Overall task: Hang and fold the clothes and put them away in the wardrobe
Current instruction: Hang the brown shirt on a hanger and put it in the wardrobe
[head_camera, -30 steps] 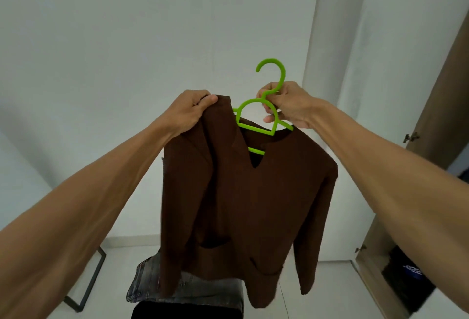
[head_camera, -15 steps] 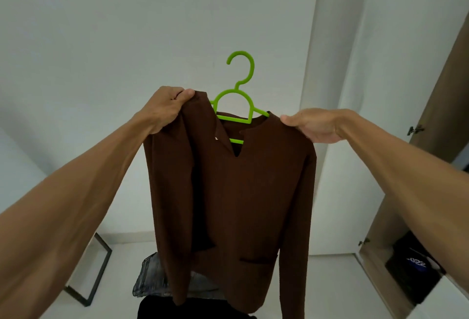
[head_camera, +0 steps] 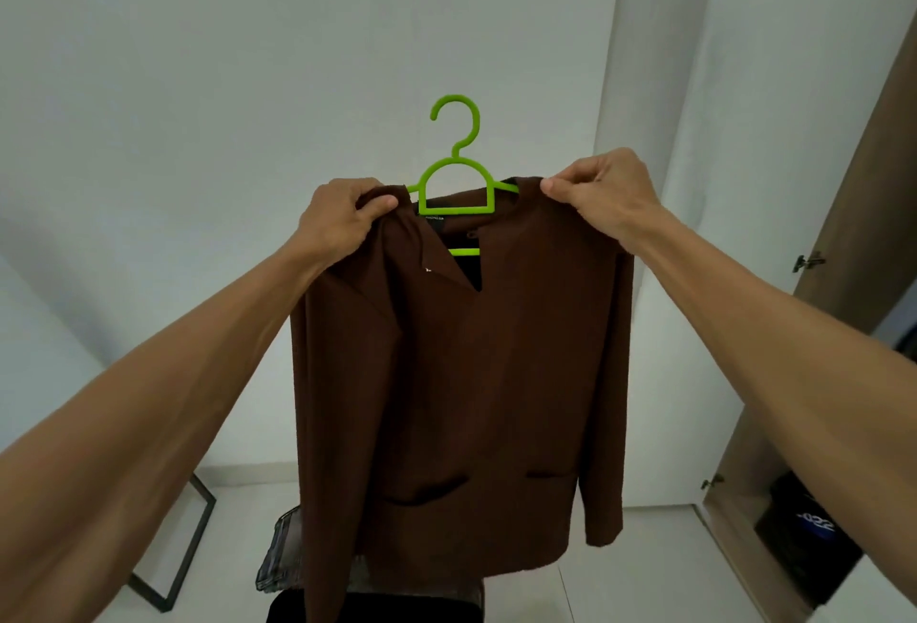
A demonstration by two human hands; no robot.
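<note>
Holding a brown jacket (head_camera: 476,399) up in mid-air on a lime-green plastic hanger (head_camera: 456,176), before a plain white wall.

Pinching the left shoulder with the left hand (head_camera: 342,220), thumb pressed over curled fingers and bunching the cloth; pinching the right shoulder likewise with the right hand (head_camera: 605,196). Hangs flat and matte, deep chocolate, of fine-grained weave, with long straight sleeves, an open V neck, a small label inside the collar and two slit pockets low on the front. Slim and rounded, with hook upright above the collar and crossbar visible in the neck opening. Below, folded grey jeans (head_camera: 280,553); at the right edge, a wood-grain wardrobe (head_camera: 873,176) with its door open.
</note>
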